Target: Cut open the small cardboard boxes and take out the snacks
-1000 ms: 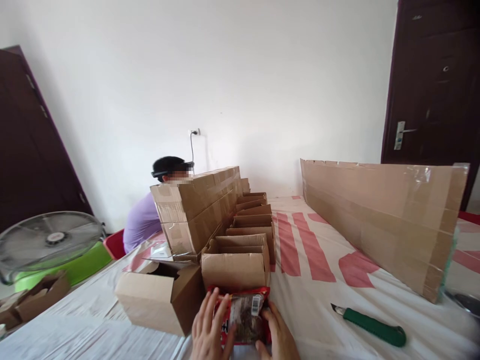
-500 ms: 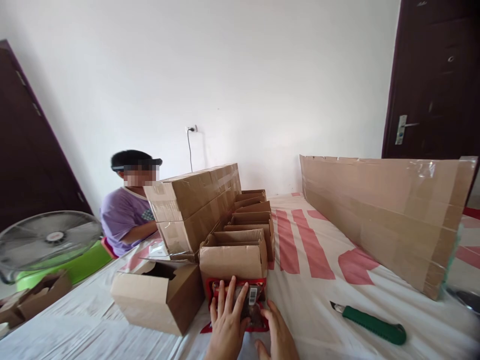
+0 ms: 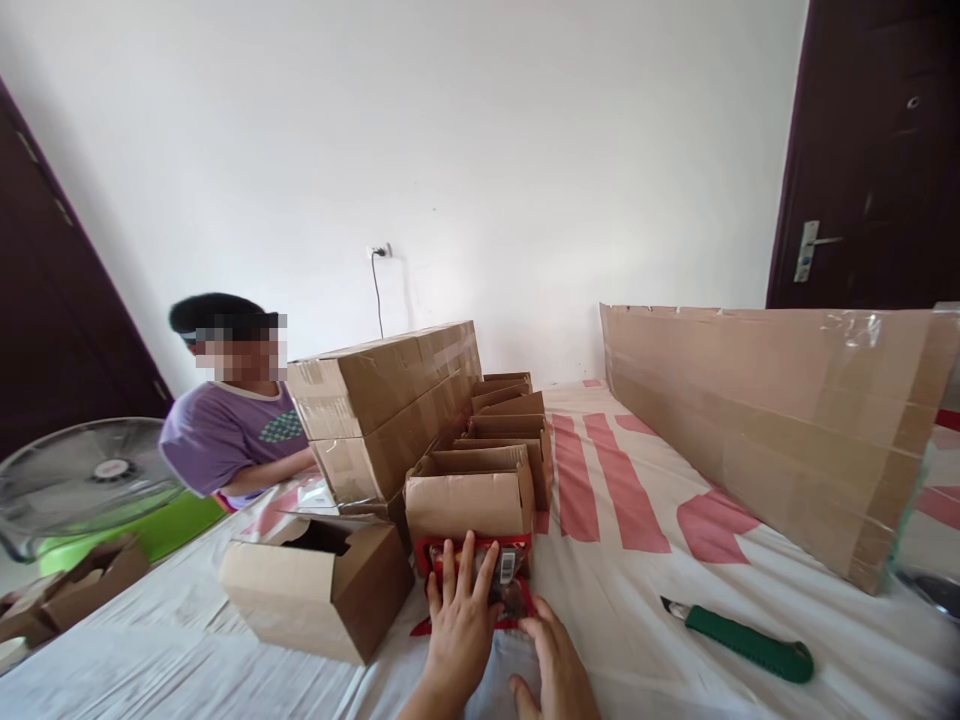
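A red-edged plastic packet point(image 3: 517, 598) with a clear middle and a barcode label leans against the near side of an open cardboard box point(image 3: 465, 505). My left hand point(image 3: 461, 620) lies over the packet, fingers spread and pressed flat on its face. At the packet's lower right corner is my right hand point(image 3: 553, 660), fingers apart, with the index fingertip at the red edge. Several more open boxes point(image 3: 510, 428) stand in a row beyond the nearest one. To the left sits another small open carton point(image 3: 315, 590).
Stacked, taped cartons point(image 3: 390, 400) flank the row on its left. A green utility knife point(image 3: 750, 640), blade out, lies at right before a long cardboard panel point(image 3: 772, 420). Across the table point(image 3: 607, 620) sits a person in purple point(image 3: 225, 430), near a fan point(image 3: 97, 475).
My left hand and the packet have moved slightly forward, and the nearest box has shifted away with them. The person across the table has leaned to the left.
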`<move>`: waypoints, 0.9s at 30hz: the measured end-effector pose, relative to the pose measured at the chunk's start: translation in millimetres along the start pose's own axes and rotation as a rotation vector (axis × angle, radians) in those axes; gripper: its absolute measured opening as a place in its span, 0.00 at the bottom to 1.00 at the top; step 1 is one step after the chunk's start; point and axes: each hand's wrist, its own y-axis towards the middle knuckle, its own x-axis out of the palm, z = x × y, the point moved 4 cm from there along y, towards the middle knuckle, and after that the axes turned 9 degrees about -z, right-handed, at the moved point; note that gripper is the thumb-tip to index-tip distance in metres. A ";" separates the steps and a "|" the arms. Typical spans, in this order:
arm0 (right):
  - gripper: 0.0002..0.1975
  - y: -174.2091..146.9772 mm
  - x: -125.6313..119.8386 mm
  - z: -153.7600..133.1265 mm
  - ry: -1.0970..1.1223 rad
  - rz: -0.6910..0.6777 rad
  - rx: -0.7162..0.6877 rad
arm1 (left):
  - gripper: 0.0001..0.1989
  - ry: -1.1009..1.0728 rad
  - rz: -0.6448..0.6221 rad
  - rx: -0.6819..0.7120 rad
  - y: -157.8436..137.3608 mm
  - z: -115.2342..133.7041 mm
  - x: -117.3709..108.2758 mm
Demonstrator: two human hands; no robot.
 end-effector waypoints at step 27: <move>0.28 22.9 -19.8 17.9 0.269 -0.107 0.154 | 0.24 -0.153 0.417 0.156 -2.3 -7.2 18.1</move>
